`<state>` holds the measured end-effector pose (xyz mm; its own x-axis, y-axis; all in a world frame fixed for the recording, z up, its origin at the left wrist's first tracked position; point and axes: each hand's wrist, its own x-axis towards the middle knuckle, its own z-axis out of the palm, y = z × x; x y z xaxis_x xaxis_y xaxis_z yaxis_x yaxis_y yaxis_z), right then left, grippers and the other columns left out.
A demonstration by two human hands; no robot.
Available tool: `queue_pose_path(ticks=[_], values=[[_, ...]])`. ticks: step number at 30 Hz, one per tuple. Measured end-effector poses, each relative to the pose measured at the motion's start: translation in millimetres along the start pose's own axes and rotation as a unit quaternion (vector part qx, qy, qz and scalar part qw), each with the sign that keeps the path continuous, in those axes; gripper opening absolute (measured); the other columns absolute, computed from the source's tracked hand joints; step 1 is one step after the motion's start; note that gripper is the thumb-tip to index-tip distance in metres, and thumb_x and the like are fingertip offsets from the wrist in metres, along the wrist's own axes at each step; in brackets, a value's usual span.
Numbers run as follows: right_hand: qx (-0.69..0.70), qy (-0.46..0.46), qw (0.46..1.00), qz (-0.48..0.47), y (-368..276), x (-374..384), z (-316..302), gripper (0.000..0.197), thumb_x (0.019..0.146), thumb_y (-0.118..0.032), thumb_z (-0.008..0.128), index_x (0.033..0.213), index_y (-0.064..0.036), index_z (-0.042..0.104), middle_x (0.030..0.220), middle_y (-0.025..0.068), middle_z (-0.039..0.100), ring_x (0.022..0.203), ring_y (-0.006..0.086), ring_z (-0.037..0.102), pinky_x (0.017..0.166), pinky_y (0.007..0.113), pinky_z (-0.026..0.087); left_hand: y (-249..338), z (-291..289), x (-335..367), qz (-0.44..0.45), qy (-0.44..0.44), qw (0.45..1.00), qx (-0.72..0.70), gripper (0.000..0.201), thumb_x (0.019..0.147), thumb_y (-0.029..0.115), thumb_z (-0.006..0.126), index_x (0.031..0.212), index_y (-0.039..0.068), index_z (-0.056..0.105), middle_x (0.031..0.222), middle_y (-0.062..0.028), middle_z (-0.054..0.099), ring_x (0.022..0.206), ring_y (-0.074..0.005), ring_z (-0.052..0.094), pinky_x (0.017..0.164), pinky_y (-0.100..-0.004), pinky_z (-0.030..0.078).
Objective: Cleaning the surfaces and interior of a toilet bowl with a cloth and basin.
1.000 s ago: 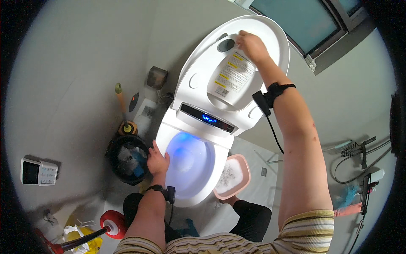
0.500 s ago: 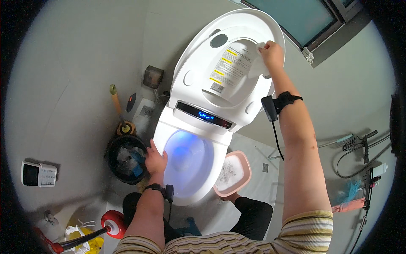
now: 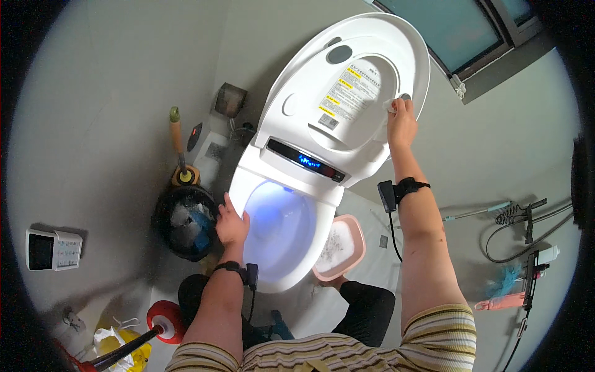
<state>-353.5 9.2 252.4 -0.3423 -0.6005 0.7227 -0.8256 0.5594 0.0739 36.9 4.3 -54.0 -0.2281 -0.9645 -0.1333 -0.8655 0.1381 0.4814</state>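
The white toilet [image 3: 325, 224] has its seat [image 3: 296, 133] and lid [image 3: 416, 38] raised. Blue light glows in the bowl. My right hand [image 3: 402, 124] is closed on a crumpled white wipe [image 3: 388, 105], only partly showing, and presses it to the right side of the raised seat, beside a grey bumper pad [image 3: 405, 97]. My left hand [image 3: 232, 225] rests on the left edge of the toilet rim with its fingers stretched out, holding nothing. Between the seat and the bowl is a dark panel [image 3: 307, 160] with lit blue marks.
A pink basin [image 3: 357, 248] of sudsy water stands right of the toilet. On the left are a black bin [image 3: 167, 239] with rubbish, a wooden-handled brush [image 3: 176, 133] and a red plunger [image 3: 162, 310]. A hose [image 3: 496, 239] hangs on the right wall.
My right hand has moved down along the right side of the seat with the wipe, uncovering the upper part of the ring. My left hand stays on the rim. The view has shifted slightly.
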Motion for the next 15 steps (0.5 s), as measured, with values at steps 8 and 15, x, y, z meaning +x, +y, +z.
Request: queue_pose_path(ticks=[8,15], values=[[0.091,-0.098,0.990,-0.037,11.5,-94.6,29.3,0.024,0.100,-0.029,0.047,0.109,-0.0078,0.052,0.105,0.0198,0.063,0.096,0.0443,0.061,0.083,0.052,0.048,3.5,1.9,1.7,-0.006,-0.002,1.000,0.000,0.086,0.083,0.035,0.066,0.153,0.010,0.023,0.119,-0.0209,0.054,0.096,-0.0365,0.065,0.078,-0.0421,0.057],[0.245,-0.137,0.943,0.181,-80.6,-172.1,59.2,0.017,0.099,-0.015,0.048,0.107,-0.0025,0.054,0.105,0.0206,0.058,0.092,0.0423,0.061,0.081,0.049,0.050,1.7,3.1,-1.8,-0.012,-0.002,1.000,0.016,0.085,0.083,0.036,0.065,0.153,0.010,0.024,0.119,-0.0210,0.054,0.095,-0.0368,0.065,0.079,-0.0420,0.057]])
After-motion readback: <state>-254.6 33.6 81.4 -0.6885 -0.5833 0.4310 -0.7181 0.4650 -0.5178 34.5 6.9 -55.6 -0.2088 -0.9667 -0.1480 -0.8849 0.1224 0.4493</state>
